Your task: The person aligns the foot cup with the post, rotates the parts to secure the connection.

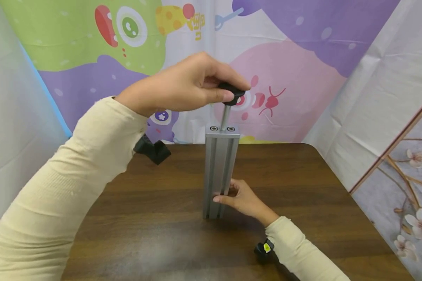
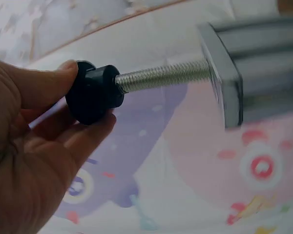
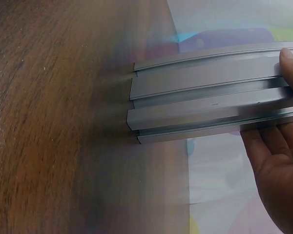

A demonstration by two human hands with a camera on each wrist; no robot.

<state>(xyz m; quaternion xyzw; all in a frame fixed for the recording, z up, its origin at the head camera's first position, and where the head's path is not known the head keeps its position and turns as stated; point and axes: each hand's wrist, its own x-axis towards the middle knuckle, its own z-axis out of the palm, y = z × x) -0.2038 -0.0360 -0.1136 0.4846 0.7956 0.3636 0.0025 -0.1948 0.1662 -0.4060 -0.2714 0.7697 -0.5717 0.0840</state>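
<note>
A silver slotted aluminium profile (image 1: 220, 171) stands upright on the wooden table. Out of its top end plate (image 1: 222, 134), between two screw heads, rises a threaded rod (image 2: 163, 76) with a black knob (image 2: 93, 92) at its end. My left hand (image 1: 183, 86) pinches this knob between thumb and fingers, well above the plate. Lower down, my right hand (image 1: 244, 199) grips the profile by its sides, thumb on the near face. In the right wrist view, the profile's lower end (image 3: 134, 102) is right at the table surface.
The brown wooden table (image 1: 144, 234) extends around the profile. Behind it hangs a cartoon-printed curtain (image 1: 285, 58), with a flower-patterned panel (image 1: 408, 195) at the right. Black wrist-camera gear (image 1: 154, 150) hangs below the left sleeve, and another black piece (image 1: 263, 249) sits by the right wrist.
</note>
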